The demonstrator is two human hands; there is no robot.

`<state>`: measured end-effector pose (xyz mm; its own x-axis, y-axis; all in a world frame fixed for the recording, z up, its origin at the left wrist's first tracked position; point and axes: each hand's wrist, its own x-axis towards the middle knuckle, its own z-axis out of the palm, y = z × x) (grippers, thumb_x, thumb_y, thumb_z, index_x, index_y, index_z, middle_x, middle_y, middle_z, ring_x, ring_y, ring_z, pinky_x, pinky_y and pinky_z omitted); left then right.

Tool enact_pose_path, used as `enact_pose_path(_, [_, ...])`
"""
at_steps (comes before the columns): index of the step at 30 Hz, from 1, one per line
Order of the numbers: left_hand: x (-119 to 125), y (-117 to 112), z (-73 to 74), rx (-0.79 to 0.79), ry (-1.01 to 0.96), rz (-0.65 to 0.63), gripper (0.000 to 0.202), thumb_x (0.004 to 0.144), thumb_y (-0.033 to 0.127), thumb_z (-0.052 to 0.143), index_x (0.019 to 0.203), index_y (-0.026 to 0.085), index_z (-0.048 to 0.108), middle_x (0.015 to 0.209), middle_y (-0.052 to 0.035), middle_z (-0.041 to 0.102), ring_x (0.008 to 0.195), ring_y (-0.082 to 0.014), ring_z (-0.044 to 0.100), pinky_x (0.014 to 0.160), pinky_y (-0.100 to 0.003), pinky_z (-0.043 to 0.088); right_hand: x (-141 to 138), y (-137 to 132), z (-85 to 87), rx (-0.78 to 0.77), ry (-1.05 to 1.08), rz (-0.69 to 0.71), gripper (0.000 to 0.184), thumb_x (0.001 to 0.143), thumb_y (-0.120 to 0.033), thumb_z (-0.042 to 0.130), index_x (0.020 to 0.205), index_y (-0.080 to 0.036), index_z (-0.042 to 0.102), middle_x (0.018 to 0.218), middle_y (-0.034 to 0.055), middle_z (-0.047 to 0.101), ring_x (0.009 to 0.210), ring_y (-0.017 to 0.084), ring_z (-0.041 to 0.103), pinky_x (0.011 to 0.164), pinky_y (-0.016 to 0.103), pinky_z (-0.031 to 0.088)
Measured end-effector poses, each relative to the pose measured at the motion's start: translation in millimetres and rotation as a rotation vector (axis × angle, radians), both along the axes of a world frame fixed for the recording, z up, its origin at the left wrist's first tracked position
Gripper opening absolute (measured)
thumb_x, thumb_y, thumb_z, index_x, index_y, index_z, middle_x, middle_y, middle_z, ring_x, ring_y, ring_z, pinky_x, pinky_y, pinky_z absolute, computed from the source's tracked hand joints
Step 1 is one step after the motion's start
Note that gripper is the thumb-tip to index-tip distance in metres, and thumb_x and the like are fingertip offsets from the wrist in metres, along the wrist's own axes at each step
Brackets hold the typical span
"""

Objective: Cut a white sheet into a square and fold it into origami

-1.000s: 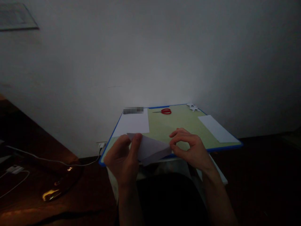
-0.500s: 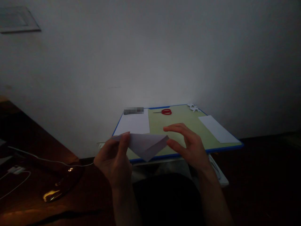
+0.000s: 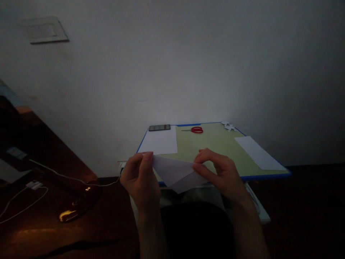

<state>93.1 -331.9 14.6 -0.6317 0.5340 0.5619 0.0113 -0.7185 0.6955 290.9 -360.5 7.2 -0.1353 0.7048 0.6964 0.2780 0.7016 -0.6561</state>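
Observation:
A folded white sheet of paper [image 3: 175, 171], roughly triangular with its point downward, is held up between my hands in front of the table's near edge. My left hand [image 3: 142, 176] pinches its left corner between thumb and fingers. On the opposite corner, my right hand [image 3: 221, 172] is closed with thumb and forefinger on the paper. A fold line slants across the lower right part of the sheet. The fingertips behind the paper are partly hidden.
The green table [image 3: 210, 144] has a blue rim. On it lie red-handled scissors [image 3: 196, 130], a phone [image 3: 159, 127] by a white sheet [image 3: 161, 142], a white strip [image 3: 258, 153] and folded paper pieces [image 3: 228, 126]. A white cable [image 3: 81, 181] runs at the left.
My right hand, apart from the paper before, has closed on its right corner. The paper now tilts down toward the right. The whole view has shifted slightly.

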Motion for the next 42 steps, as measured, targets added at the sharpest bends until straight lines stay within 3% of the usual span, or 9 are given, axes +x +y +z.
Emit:
enact_pose_path(6, [-3,4,-8.5,-0.003,-0.040,-0.133,0.015,0.088,0.033,0.074,0.079,0.022,0.074,0.075,-0.0001,0.073,0.068,-0.0121,0.065,0.061,-0.024,0.050,0,4,1.3,-0.060,0.018,-0.007,0.011,0.095,-0.030,0.073,0.086,-0.025,0.070,0.084,-0.0006,0.071,0.082,0.019,0.067,0.080,0.036,0.051])
enact_pose_path(10, [-6,12,-19.4,-0.065,0.145,-0.446,0.041,0.097,0.059,0.063,0.114,0.023,0.075,0.108,-0.0118,0.080,0.093,-0.0231,0.077,0.072,-0.034,0.062,1,16,11.4,-0.115,0.216,-0.060,0.011,0.091,-0.032,0.076,0.084,-0.024,0.073,0.081,-0.0001,0.074,0.075,0.018,0.067,0.068,0.031,0.052])
enact_pose_path(13, [-3,15,-25.6,-0.084,0.261,-0.586,0.038,0.091,0.052,0.076,0.115,0.022,0.077,0.107,-0.0119,0.082,0.097,-0.0242,0.078,0.080,-0.036,0.064,-2,24,14.2,-0.140,0.372,-0.104,0.010,0.087,-0.032,0.079,0.084,-0.023,0.075,0.080,-0.0001,0.075,0.072,0.017,0.068,0.066,0.028,0.054])
enact_pose_path(18, [8,14,-27.0,-0.173,0.208,-0.573,0.017,0.084,0.034,0.086,0.091,0.020,0.080,0.088,-0.0045,0.082,0.081,-0.0175,0.076,0.073,-0.027,0.061,-8,26,-0.5,-0.218,0.461,-0.109,0.016,0.085,-0.039,0.082,0.086,-0.023,0.077,0.081,0.0003,0.076,0.074,0.017,0.069,0.066,0.027,0.055])
enact_pose_path(24, [11,18,-27.3,-0.194,0.128,-0.496,0.021,0.081,0.035,0.089,0.092,0.019,0.081,0.087,-0.0032,0.083,0.076,-0.0153,0.075,0.070,-0.023,0.059,-1,27,-21.0,-0.232,0.401,0.020,0.027,0.089,-0.040,0.081,0.113,-0.030,0.077,0.104,0.0020,0.078,0.092,0.021,0.071,0.080,0.032,0.057])
enact_pose_path(28, [14,14,-23.4,-0.232,0.182,-0.491,0.019,0.082,0.035,0.088,0.091,0.020,0.082,0.087,-0.0032,0.084,0.077,-0.0163,0.077,0.069,-0.023,0.061,1,22,-19.9,-0.089,0.315,-0.074,0.043,0.089,-0.034,0.081,0.130,-0.035,0.070,0.111,0.0022,0.074,0.102,0.023,0.069,0.091,0.038,0.056])
enact_pose_path(32, [20,8,-18.3,-0.265,0.217,-0.529,0.020,0.083,0.035,0.086,0.096,0.020,0.082,0.091,-0.0044,0.085,0.080,-0.0188,0.080,0.071,-0.024,0.063,-2,16,-14.7,0.044,0.100,-0.097,0.070,0.087,-0.025,0.081,0.150,-0.040,0.054,0.139,0.0048,0.064,0.121,0.026,0.064,0.101,0.044,0.054])
enact_pose_path(38, [24,8,-19.9,-0.186,0.351,-0.688,0.039,0.076,0.028,0.092,0.112,0.022,0.080,0.107,-0.0047,0.084,0.098,-0.0226,0.080,0.085,-0.029,0.064,-6,23,-20.2,0.068,0.116,-0.142,0.058,0.094,-0.025,0.074,0.149,-0.036,0.058,0.135,0.0060,0.067,0.127,0.026,0.063,0.108,0.042,0.051])
enact_pose_path(42, [22,9,-23.0,-0.204,0.432,-0.680,0.038,0.080,0.026,0.089,0.117,0.022,0.078,0.108,-0.0041,0.083,0.098,-0.0217,0.078,0.086,-0.030,0.063,-5,27,-22.4,0.013,0.161,-0.150,0.041,0.098,-0.033,0.069,0.139,-0.029,0.067,0.128,0.0063,0.073,0.119,0.025,0.067,0.102,0.038,0.053])
